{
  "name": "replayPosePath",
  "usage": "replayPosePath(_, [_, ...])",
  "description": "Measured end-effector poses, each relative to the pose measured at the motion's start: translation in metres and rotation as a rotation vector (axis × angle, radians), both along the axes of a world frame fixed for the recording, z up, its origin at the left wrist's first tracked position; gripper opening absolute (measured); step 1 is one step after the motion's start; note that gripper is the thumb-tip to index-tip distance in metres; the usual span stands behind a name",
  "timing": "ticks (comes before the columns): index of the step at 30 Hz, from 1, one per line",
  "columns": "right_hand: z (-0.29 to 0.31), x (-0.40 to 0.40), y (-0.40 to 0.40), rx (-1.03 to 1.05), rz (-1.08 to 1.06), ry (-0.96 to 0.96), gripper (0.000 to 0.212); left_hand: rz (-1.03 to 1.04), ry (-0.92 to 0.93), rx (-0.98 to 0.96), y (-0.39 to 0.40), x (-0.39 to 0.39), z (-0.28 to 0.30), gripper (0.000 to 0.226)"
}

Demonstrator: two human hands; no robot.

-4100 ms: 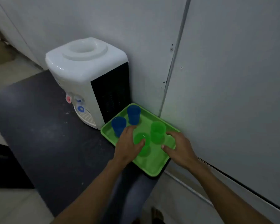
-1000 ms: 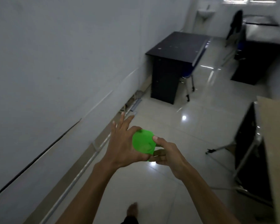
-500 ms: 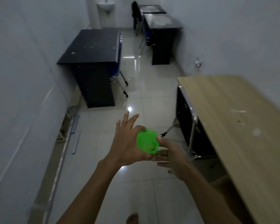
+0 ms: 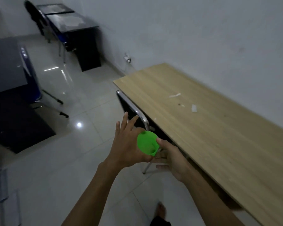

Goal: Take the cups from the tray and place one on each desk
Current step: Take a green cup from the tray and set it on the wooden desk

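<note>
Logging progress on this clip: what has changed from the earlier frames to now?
The person took green cups off the tray beside the water dispenser, walked away and turned right; the wooden desk is now close on the right. No cup has been set down yet. Unchanged over the last second: left hand and right hand both hold the cups between them, left fingers spread.

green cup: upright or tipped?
Tipped. The green cup shows its open mouth to the camera, leaning left, held between both hands.

Bright green cup (image 4: 147, 142), tilted, mouth toward camera, beside the wooden desk (image 4: 207, 126).
</note>
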State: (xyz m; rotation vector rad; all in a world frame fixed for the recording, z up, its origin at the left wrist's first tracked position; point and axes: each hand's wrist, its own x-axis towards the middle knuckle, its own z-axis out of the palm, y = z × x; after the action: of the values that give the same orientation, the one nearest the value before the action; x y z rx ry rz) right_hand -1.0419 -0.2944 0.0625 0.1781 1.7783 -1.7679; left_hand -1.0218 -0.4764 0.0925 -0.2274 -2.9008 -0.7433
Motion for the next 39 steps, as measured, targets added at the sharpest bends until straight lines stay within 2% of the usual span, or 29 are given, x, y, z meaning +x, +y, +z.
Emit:
replayPosePath(5, [-0.007,-0.048,0.034,-0.027,-0.094,-0.037,0.059,-0.098,0.021,-0.048,0.033,-0.066,-0.003,0.091])
replayPosePath(9, [-0.007,-0.086,0.063,-0.092,-0.171,-0.051,0.043,-0.182,0.035,-0.027,0.061,-0.120,-0.005,0.099])
replayPosePath(12, [-0.011,-0.109,0.084,-0.111,-0.225,-0.068,0.043,-0.224,0.020,-0.032,0.084,-0.153,-0.010,0.100])
replayPosePath(16, [-0.018,-0.137,0.114,-0.062,-0.295,-0.069,0.035,-0.294,-0.016,-0.040,0.116,-0.195,-0.022,0.095])
replayPosePath(23, [-0.033,-0.178,0.157,-0.078,-0.463,-0.100,0.037,-0.457,-0.088,-0.010,0.166,-0.264,-0.038,0.089])
replayPosePath(31, [-0.055,-0.230,0.175,-0.064,-0.663,-0.157,0.043,-0.614,-0.074,0.120,0.201,-0.343,-0.071,0.090])
replayPosePath(39, [-0.079,-0.268,0.175,0.051,-0.773,-0.275,0.038,-0.657,-0.223,0.145,0.212,-0.386,-0.113,0.086])
